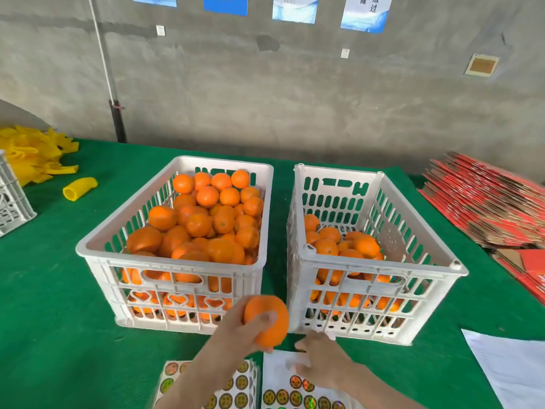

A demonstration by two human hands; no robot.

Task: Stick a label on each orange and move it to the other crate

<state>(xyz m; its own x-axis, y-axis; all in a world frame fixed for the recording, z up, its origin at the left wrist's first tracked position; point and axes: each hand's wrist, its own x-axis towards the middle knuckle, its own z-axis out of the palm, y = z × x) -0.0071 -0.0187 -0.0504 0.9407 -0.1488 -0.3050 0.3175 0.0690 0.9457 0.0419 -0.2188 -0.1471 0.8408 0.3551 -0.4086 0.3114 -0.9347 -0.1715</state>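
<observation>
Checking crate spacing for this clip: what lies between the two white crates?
In the head view, only a narrow strip of green table cover shows between the fuller left crate and the right crate; nothing sits in that gap.

Two crates are sitting side by side in the middle of the frame on the table (59, 290), just apart from each other. The left crate (177, 305) is holding a heap of oranges (206, 219) reaching near its rim; the right crate (413, 290) is holding a lower pile of oranges (345, 246) toward its near end. In front of the gap between them, the left hand (236, 332) is holding an orange (272, 326) above the table. Below it, at the bottom edge, sticker sheets (236, 391) are lying, with the right hand (318, 361) resting on the right-hand sheet (283, 394). Foam fruit nets (32, 154) are lying at the upper left, with one rolled net (79, 187) just before them, flattened cartons (486, 202) are stacked at the right edge, and a paper sheet (513, 370) is lying at the lower right.
</observation>
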